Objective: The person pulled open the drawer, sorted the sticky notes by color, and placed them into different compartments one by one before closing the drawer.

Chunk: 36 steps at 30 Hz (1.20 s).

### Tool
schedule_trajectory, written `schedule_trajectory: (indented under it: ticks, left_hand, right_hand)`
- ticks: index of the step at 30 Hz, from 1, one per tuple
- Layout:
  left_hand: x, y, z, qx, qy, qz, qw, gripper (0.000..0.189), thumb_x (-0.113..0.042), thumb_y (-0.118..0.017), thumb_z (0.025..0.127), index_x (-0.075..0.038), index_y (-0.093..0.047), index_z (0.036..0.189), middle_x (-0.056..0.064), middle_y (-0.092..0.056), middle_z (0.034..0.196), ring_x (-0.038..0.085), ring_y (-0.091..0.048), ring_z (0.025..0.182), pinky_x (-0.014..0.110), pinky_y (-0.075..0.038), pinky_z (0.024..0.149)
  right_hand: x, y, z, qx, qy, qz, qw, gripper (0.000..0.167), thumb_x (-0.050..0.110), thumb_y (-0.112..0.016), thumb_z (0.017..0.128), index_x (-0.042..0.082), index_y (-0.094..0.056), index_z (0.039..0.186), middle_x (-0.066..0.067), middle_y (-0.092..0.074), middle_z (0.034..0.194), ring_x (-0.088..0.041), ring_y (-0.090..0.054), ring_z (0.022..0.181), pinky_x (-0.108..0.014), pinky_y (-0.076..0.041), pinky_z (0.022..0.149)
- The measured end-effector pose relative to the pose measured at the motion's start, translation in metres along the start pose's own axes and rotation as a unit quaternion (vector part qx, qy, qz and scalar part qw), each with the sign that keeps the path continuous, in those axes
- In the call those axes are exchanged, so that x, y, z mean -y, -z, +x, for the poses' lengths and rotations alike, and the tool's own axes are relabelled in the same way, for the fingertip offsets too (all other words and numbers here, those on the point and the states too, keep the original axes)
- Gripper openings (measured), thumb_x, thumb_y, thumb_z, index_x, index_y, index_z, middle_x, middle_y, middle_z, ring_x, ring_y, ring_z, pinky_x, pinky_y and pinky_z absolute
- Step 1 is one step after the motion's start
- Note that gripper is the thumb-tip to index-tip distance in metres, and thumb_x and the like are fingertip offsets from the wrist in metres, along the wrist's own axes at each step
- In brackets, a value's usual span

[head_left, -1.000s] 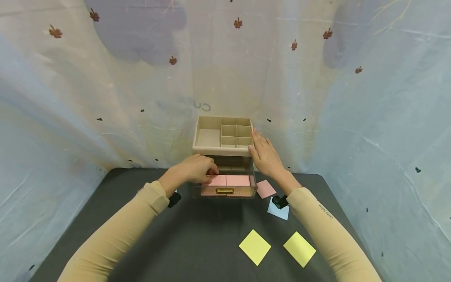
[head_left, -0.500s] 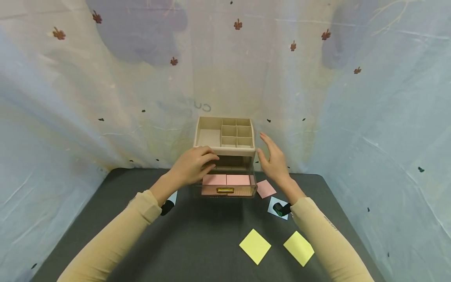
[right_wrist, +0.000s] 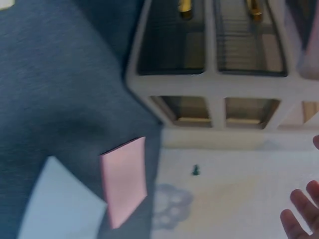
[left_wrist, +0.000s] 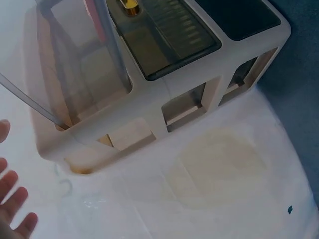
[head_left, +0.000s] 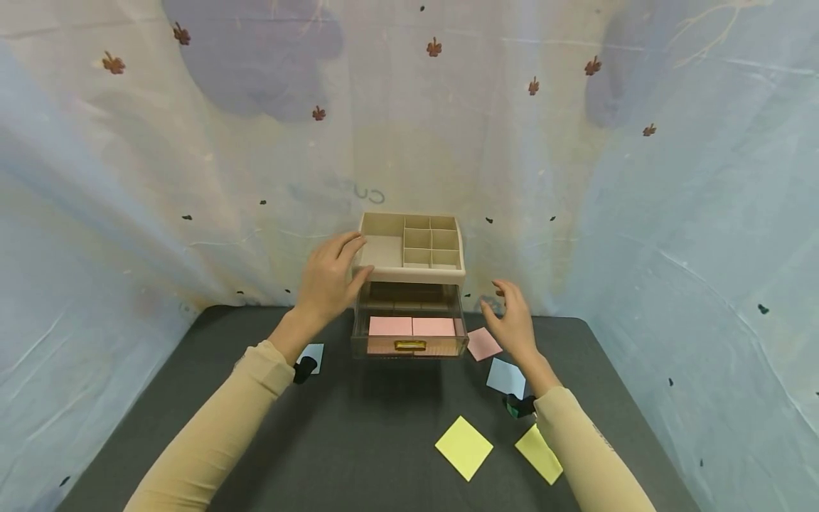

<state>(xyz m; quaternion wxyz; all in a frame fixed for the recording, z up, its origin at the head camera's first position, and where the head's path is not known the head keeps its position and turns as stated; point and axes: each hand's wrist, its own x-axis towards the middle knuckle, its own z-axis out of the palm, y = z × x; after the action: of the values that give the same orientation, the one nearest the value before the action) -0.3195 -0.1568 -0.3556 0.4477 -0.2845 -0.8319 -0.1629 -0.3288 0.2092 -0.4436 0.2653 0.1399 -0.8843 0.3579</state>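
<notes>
A cream desktop organizer (head_left: 382, 273) stands at the back of the table, with a divided open tray on top. Its upper clear drawer (head_left: 358, 347) is pulled out and has a gold handle. Inside lie two pink sticky note pads (head_left: 391, 326), side by side. Beside the organizer's upper left edge is my left hand (head_left: 328, 281), fingers spread and holding nothing; the left wrist view shows its fingertips (left_wrist: 15, 199) apart from the organizer's side. My right hand (head_left: 515, 323) hovers to the right of the drawer, fingers loosely bent, with nothing in it.
A pink pad (head_left: 483, 344) and a blue pad (head_left: 506, 377) lie right of the organizer. Two yellow pads (head_left: 463, 448) are nearer the front. Another blue pad (head_left: 315, 354) lies partly behind the left wrist. A patterned curtain (head_left: 409, 142) hangs behind the black table (head_left: 358, 441).
My left hand has left the pink pads in the drawer and risen to the organizer's upper left. My right hand has come off the organizer's right side, moving right and toward me.
</notes>
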Motion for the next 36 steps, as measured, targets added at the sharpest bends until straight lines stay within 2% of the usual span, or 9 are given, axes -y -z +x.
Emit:
schedule_trajectory:
  ticks: [4, 7, 12, 15, 18, 28, 36]
  left_hand:
    - [0.002, -0.003, 0.002, 0.043, 0.044, 0.017, 0.9980, 0.064, -0.029, -0.080, 0.095, 0.003, -0.056, 0.145, 0.023, -0.056, 0.145, 0.040, -0.054, 0.133, 0.057, -0.045, 0.110]
    - [0.005, -0.006, 0.004, 0.089, 0.081, 0.018, 0.9925, 0.070, -0.037, -0.073, 0.099, 0.005, -0.048, 0.150, 0.023, -0.047, 0.155, 0.040, -0.045, 0.143, 0.057, -0.039, 0.116]
    - [0.010, -0.012, 0.010, 0.180, 0.129, 0.016, 0.9752, 0.082, -0.050, -0.057, 0.106, 0.006, -0.031, 0.160, 0.023, -0.027, 0.168, 0.041, -0.024, 0.155, 0.057, -0.024, 0.125]
    - [0.012, -0.014, 0.013, 0.228, 0.142, 0.022, 0.9630, 0.086, -0.056, -0.047, 0.107, 0.004, -0.022, 0.163, 0.022, -0.018, 0.171, 0.041, -0.015, 0.158, 0.056, -0.017, 0.127]
    - [0.013, -0.016, 0.014, 0.256, 0.144, 0.028, 0.9555, 0.087, -0.059, -0.042, 0.108, 0.005, -0.019, 0.164, 0.022, -0.014, 0.172, 0.042, -0.011, 0.159, 0.056, -0.015, 0.128]
    - [0.013, -0.024, 0.015, 0.287, 0.137, 0.038, 0.9472, 0.087, -0.059, -0.034, 0.109, 0.006, -0.014, 0.163, 0.023, -0.011, 0.172, 0.042, -0.011, 0.159, 0.052, -0.014, 0.129]
    - [0.014, -0.026, 0.010, 0.292, 0.156, 0.015, 0.9434, 0.087, -0.058, -0.031, 0.110, 0.005, -0.006, 0.164, 0.022, -0.004, 0.173, 0.040, -0.006, 0.160, 0.053, -0.012, 0.129]
  right_hand:
    - [-0.015, -0.004, -0.012, 0.020, -0.053, -0.019, 0.9982, 0.055, 0.018, -0.072, 0.098, 0.000, -0.052, 0.146, -0.021, -0.053, 0.141, -0.043, -0.057, 0.124, -0.061, -0.049, 0.096]
    - [-0.025, -0.007, -0.021, 0.037, -0.087, -0.027, 0.9952, 0.055, 0.020, -0.072, 0.099, 0.001, -0.052, 0.146, -0.021, -0.053, 0.142, -0.043, -0.057, 0.126, -0.060, -0.050, 0.096]
    - [-0.043, -0.012, -0.032, 0.073, -0.128, -0.049, 0.9878, 0.058, 0.024, -0.070, 0.100, 0.000, -0.049, 0.148, -0.023, -0.051, 0.143, -0.042, -0.055, 0.128, -0.061, -0.048, 0.100]
    - [-0.052, -0.016, -0.038, 0.102, -0.149, -0.061, 0.9816, 0.060, 0.027, -0.069, 0.101, -0.002, -0.047, 0.149, -0.026, -0.048, 0.145, -0.044, -0.052, 0.130, -0.062, -0.047, 0.102]
    - [-0.060, -0.018, -0.043, 0.128, -0.164, -0.075, 0.9752, 0.062, 0.027, -0.068, 0.101, -0.006, -0.046, 0.149, -0.030, -0.048, 0.145, -0.047, -0.050, 0.131, -0.063, -0.045, 0.104]
    - [-0.085, -0.023, -0.050, 0.170, -0.171, -0.124, 0.9624, 0.066, 0.029, -0.072, 0.097, -0.015, -0.049, 0.141, -0.035, -0.053, 0.135, -0.050, -0.052, 0.127, -0.063, -0.044, 0.106]
    - [-0.094, -0.031, -0.050, 0.191, -0.165, -0.148, 0.9561, 0.062, 0.035, -0.073, 0.096, -0.009, -0.059, 0.137, -0.031, -0.054, 0.135, -0.048, -0.051, 0.126, -0.064, -0.046, 0.103]
